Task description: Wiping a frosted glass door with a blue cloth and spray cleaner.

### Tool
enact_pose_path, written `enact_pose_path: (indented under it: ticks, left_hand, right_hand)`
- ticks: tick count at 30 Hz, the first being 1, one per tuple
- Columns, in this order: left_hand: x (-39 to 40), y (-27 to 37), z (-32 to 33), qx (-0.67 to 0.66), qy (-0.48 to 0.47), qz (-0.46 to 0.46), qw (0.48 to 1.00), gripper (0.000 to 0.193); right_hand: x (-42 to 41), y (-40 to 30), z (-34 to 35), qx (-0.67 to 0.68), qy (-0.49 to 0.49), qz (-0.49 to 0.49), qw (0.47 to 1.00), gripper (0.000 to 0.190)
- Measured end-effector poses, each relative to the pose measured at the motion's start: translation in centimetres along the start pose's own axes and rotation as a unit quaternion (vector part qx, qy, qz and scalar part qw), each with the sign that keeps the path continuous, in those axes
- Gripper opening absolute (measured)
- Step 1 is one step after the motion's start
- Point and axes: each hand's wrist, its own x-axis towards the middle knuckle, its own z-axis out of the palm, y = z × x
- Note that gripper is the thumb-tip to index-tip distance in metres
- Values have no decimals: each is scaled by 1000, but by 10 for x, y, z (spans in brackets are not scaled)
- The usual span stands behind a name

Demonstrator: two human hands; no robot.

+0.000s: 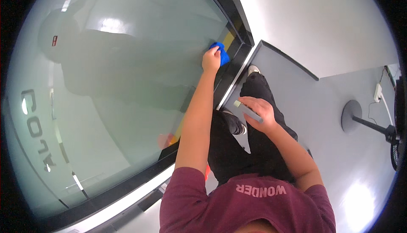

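Note:
My left hand (212, 60) pinches a crumpled blue cloth (224, 58) against the lower part of a large glass pane (143, 64), close to its black frame (232, 55). The cloth partly shows past my fingers. Lower down and to the right, my right hand (261, 112) grips a narrow grey object (251, 113) with a pale yellowish end, in front of my legs. What kind of object it is cannot be made out, since my fingers cover part of it.
A white wall (305, 20) with a dark skirting strip (289, 59) meets the grey floor (318, 106) ahead. On the right stands a black pedestal fan (351, 117), near a white power strip (377, 92) with cables. Yellow tape (229, 40) shows through the glass, which bears lettering and reflections.

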Motion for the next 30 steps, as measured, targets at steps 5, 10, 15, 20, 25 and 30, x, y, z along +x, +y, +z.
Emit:
enact_pose_path:
  ticks: [5, 10, 15, 20, 25, 30]
  left_hand:
    - [-60, -19, -29, 32, -22, -22, 999, 26]
    - [-125, -42, -76, 50, 8, -66, 997, 27]
    - [-190, -75, -110, 56, 34, -123, 990, 27]
    - [-262, -115, -140, 51, 63, -199, 977, 19]
    - [-282, -126, -154, -100, 159, -338, 922, 12]
    - [-250, -92, -124, -257, 244, -377, 856, 16]
  right_hand:
    - [-8, 2, 0, -11, -3, -5, 1000, 45]
    - [-10, -1, 1, -12, -14, -26, 999, 43]
    - [-14, -4, -2, -8, -29, -14, 999, 44]
    - [-12, -5, -1, 2, -22, -6, 1000, 38]
    - [-12, -6, 2, 9, -28, -14, 999, 41]
    - [-9, -8, 3, 4, -8, 15, 1000, 34]
